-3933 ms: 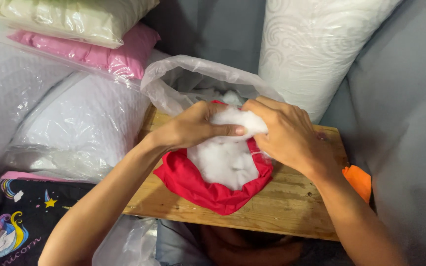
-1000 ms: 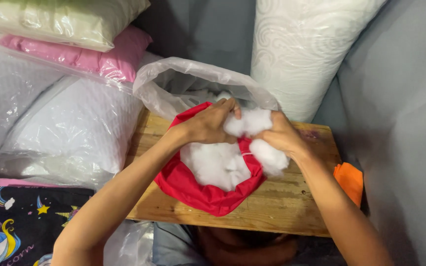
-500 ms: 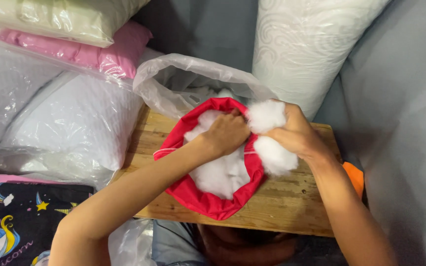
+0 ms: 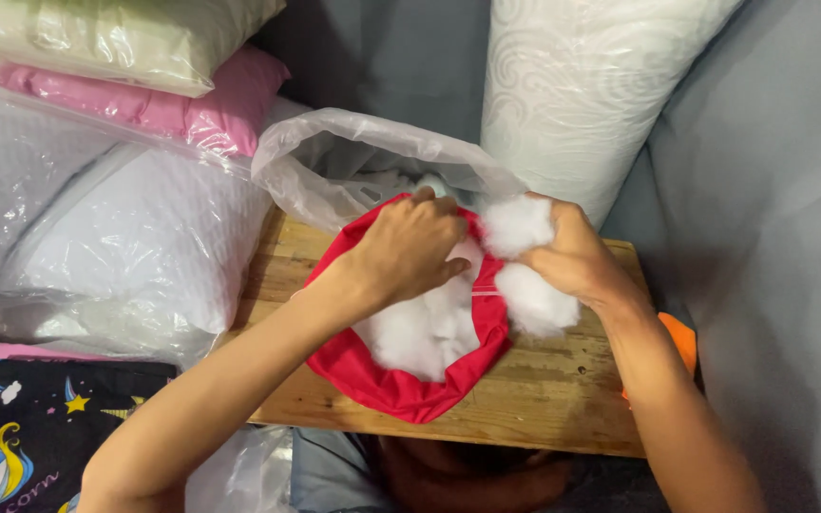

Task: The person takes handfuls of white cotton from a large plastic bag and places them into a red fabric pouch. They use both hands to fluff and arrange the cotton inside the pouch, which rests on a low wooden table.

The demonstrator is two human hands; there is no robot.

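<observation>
The step in hand looked like stuffing: a red fabric cover [image 4: 401, 380] lay open on the wooden board [image 4: 563, 399], near the middle of the scene, already holding a mound of white fibre filling [image 4: 425, 332]. The left hand [image 4: 410, 249] was pressed palm-down into the cover's mouth, fingers curled onto the filling and the far red edge, grasping filling and cloth together as far as could be told. The right hand [image 4: 572, 261], just to the right, was clenched around a separate clump of filling [image 4: 529, 261], which bulged out above and below the fist, beside the cover's right edge.

Both forearms came in from the near side, the left crossing diagonally from the near left, the right running almost straight up from the near right, wrist bent inward toward the opening.

Just beyond the cover stood a clear plastic bag [image 4: 334, 161], open, with more filling inside. The next move would seem to call for carrying the clump leftward over the rim and pushing it down while the left hand kept the mouth spread.
</observation>
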